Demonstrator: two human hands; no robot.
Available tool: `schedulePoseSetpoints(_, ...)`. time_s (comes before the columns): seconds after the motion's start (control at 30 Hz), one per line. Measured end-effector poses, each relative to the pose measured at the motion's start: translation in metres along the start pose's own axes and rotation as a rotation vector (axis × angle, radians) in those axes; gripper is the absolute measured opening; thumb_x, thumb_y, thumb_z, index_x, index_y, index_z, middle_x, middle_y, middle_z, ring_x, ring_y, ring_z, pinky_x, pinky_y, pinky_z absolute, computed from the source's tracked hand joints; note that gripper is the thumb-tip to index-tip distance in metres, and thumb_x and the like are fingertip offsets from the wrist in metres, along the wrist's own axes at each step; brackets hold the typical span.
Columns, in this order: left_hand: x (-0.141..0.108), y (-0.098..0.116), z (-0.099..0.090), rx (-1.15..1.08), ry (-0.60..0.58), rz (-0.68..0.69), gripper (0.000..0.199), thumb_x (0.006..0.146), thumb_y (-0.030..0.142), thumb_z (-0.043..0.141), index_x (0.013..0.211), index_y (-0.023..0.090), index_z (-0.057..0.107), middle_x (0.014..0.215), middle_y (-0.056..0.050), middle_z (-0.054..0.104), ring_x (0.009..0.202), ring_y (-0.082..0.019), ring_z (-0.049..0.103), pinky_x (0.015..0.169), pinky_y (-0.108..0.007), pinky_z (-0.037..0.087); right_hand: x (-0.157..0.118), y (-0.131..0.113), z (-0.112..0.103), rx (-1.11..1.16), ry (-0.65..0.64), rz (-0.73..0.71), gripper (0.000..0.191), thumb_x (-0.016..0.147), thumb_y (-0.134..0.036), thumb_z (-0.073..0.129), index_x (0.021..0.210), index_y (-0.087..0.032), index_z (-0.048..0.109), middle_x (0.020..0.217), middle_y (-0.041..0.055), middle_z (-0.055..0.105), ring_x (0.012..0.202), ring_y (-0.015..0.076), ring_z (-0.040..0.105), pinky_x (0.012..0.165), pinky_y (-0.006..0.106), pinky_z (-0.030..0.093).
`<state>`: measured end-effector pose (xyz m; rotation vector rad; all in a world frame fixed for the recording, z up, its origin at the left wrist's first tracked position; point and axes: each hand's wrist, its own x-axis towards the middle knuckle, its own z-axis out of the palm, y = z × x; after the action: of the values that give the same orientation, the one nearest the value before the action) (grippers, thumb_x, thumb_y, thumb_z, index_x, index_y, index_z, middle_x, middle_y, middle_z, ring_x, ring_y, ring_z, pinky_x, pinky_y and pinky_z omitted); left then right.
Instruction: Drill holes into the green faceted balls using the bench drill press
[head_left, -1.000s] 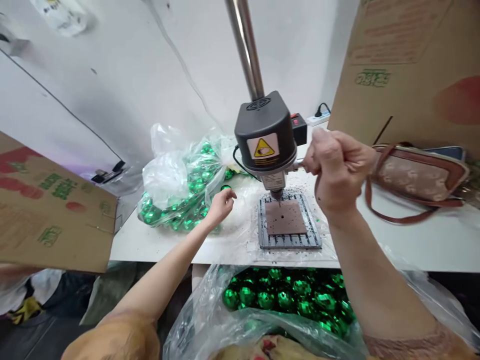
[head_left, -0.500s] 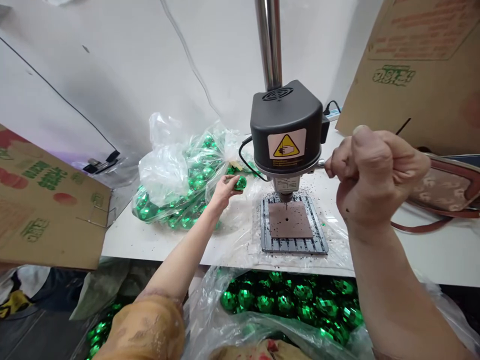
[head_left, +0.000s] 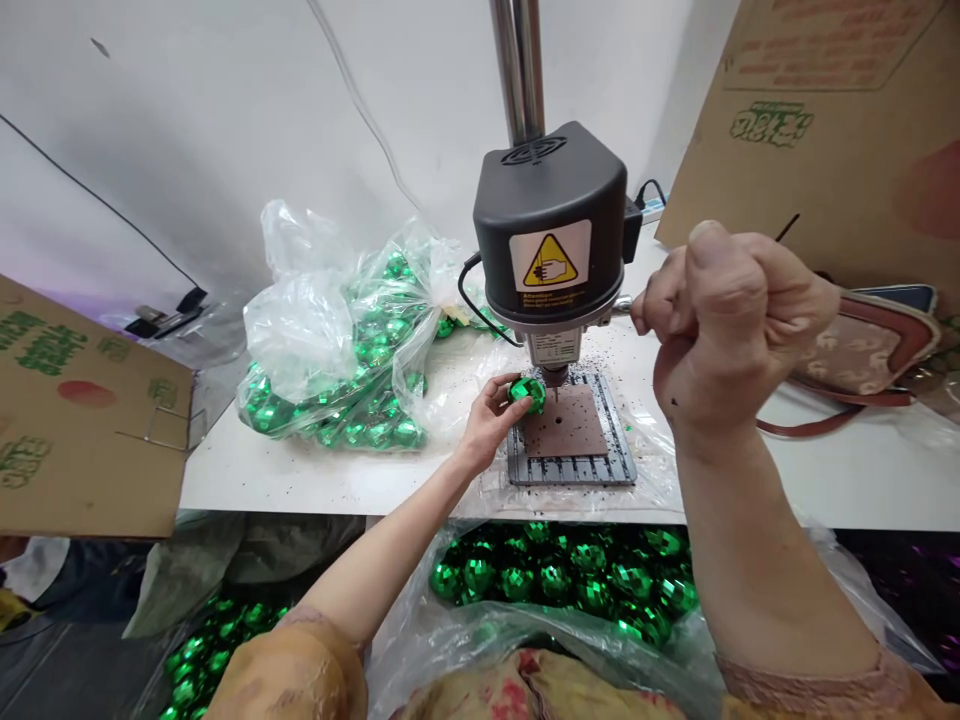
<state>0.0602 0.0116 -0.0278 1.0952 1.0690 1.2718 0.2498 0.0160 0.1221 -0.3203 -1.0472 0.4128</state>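
My left fingers [head_left: 493, 388] pinch a green faceted ball [head_left: 528, 392] beside the drill bit [head_left: 556, 395]; my right fingers [head_left: 667, 292] clench the drill-press lever [head_left: 622, 305]. The ball seems light, stiff, slippery, brittle: hold its sides gently.

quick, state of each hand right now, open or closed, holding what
Left hand: closed on a shiny green ball.
Right hand: closed in a fist at the metal lever of the drill press.
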Motion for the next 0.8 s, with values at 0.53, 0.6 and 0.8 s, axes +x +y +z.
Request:
schedulePoseSetpoints(0.53, 0.013, -0.030, -0.001, 0.246, -0.223, 0.172, 0.065, 0.071, 0.037, 0.090, 0.128, 0.019, 0.063, 0.131, -0.011, 0.068, 0.127, -0.029, 0.061, 0.115, -0.045, 0.044, 0.001, -0.002, -0.004, -0.013, -0.038, 0.030, 0.047, 0.090, -0.033, 0.066, 0.051, -0.020, 0.042, 0.044, -0.0055, 0.027, 0.042, 0.0087, 0.037, 0.044, 0.031, 0.023)
schedulePoseSetpoints(0.6, 0.013, -0.031, 0.000, 0.268, -0.243, 0.202, 0.065, 0.072, 0.038, 0.089, 0.128, 0.020, 0.062, 0.129, -0.011, 0.069, 0.125, -0.028, 0.062, 0.113, -0.044, 0.045, 0.001, -0.002, -0.004, -0.021, -0.039, 0.032, 0.048, 0.089, -0.034, 0.066, 0.051, -0.020, 0.041, 0.044, -0.0054, 0.028, 0.042, 0.0088, 0.037, 0.044, 0.031, 0.024)
schedulePoseSetpoints(0.8, 0.004, -0.033, 0.007, 0.302, -0.238, 0.269, 0.060, 0.076, 0.044, 0.086, 0.125, 0.020, 0.062, 0.127, -0.011, 0.068, 0.123, -0.027, 0.063, 0.109, -0.042, 0.048, 0.000, -0.002, -0.005, -0.018, -0.042, 0.029, 0.046, 0.089, -0.032, 0.067, 0.053, -0.021, 0.042, 0.044, -0.0054, 0.028, 0.042, 0.0096, 0.037, 0.044, 0.032, 0.025)
